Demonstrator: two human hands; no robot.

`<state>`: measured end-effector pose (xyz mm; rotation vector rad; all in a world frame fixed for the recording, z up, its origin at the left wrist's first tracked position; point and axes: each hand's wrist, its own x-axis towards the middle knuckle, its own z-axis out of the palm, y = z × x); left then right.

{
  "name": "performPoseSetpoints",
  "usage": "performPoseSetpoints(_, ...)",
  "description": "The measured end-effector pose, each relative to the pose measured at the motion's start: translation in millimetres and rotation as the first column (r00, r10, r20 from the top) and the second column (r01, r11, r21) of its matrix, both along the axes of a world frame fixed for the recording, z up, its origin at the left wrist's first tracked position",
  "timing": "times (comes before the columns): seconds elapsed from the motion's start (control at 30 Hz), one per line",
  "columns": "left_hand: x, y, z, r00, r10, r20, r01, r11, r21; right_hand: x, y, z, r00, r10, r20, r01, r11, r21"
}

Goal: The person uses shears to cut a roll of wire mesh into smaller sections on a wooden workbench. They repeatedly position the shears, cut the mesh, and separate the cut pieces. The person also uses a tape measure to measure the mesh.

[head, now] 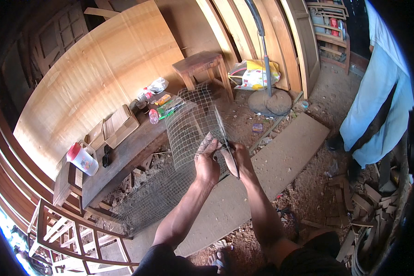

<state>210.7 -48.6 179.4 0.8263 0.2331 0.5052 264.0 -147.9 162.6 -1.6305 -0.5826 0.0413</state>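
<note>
A wire mesh sheet (184, 129) with square openings curls up in front of me, and a flatter stretch of the mesh trails down to the lower left. My left hand (207, 162) pinches the mesh near its right side, thumb up and fingers partly behind the wires. My right hand (239, 157) grips at a long, narrow band (224, 129) seen edge-on along that same side. Whether this band is folded mesh or a separate strip I cannot tell. Both hands are close together, and some right fingers are hidden behind the band.
A low wooden bench (124, 158) on the left bears a lidded pitcher (82, 158), sunglasses (106, 156) and cardboard boxes (120, 126). Ahead are a wooden stool (198, 63) and a stand's round base (269, 102). A board (283, 155) lies underfoot; a person (376, 89) stands right, near wood scraps (369, 203).
</note>
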Motion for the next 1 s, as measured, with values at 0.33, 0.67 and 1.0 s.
performPoseSetpoints(0.33, 2.1, 1.9, -13.9, 0.999, -0.027, -0.019, 0.027, 1.0, 0.008, -0.3, 1.8, -7.1, 0.994, -0.071, -0.084, 0.054, 0.981, -0.188)
performPoseSetpoints(0.67, 6.7, 12.3, -23.2, 0.997, -0.051, -0.059, 0.05, 0.998, -0.027, 1.8, 12.1, -25.1, 0.991, -0.064, -0.117, 0.059, 0.997, -0.046)
performPoseSetpoints(1.0, 0.3, 14.0, -11.1, 0.981, -0.047, -0.189, 0.062, 0.995, 0.077, 3.8, 16.9, -25.0, 0.997, -0.049, -0.063, 0.046, 0.998, -0.049)
